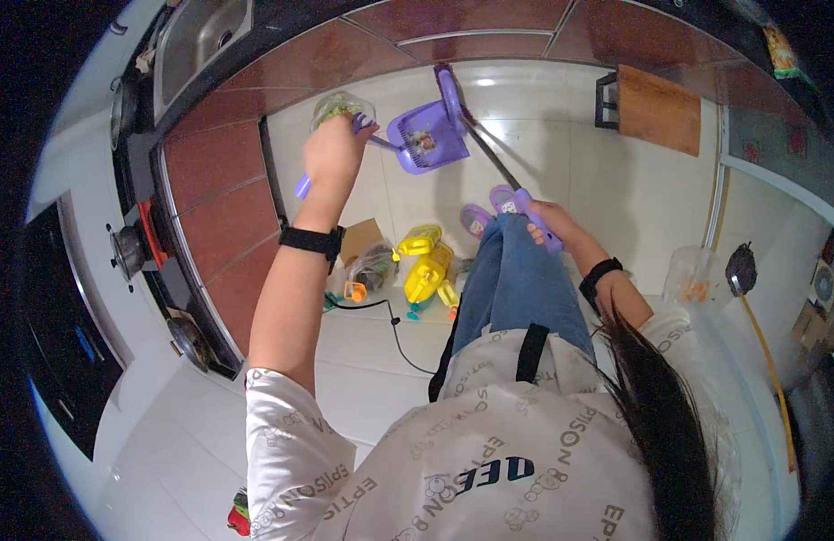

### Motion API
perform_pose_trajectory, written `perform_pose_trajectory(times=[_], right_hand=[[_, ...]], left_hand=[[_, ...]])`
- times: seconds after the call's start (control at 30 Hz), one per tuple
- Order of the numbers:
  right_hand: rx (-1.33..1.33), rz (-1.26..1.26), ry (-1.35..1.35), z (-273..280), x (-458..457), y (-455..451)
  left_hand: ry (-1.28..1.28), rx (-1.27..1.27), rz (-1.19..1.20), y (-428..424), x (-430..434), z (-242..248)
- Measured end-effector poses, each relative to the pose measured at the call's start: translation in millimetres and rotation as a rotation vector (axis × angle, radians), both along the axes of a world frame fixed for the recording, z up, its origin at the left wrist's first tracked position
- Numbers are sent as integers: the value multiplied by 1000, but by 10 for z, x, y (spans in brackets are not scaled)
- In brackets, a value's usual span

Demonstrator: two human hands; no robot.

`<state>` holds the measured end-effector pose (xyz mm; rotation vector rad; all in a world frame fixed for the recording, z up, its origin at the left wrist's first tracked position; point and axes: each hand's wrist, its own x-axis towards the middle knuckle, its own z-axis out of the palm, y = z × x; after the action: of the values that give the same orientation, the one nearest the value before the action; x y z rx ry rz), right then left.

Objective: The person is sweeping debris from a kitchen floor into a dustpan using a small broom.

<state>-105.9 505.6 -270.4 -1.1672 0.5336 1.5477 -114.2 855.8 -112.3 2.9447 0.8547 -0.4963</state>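
Note:
My left hand [332, 152] is closed around the purple handle of a long-handled dustpan, partly hidden by the hand. The dustpan's purple pan [438, 138] has a comb-toothed edge and a printed picture, and hangs over or rests on the tiled floor; I cannot tell which. In my right hand [559, 222] is the purple grip of a broom [488, 150] with a dark metal shaft. Its purple head [449, 91] is beside the pan's far right corner, bristles towards the cabinets. Beyond my left hand stands a clear container [342, 103] with green scraps inside.
Yellow plastic bottles [427, 270], a clear bag [373, 267] and cardboard [361, 238] are on the floor left of my legs, near a black cable [396, 331]. Red-brown cabinets [217, 128] border the floor. A brown-topped stool [659, 111] stands far right, a clear bin [687, 277] nearer.

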Motion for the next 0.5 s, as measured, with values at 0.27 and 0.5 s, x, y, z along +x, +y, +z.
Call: perform_pose_trajectory(times=[0.27,0.5], right_hand=[[89,-37,97,289,171,-153],[6,259,-207,596,194,-244]], left_hand=[[-4,32,44,130,-373,7],[-35,41,86,206,-621,-13]])
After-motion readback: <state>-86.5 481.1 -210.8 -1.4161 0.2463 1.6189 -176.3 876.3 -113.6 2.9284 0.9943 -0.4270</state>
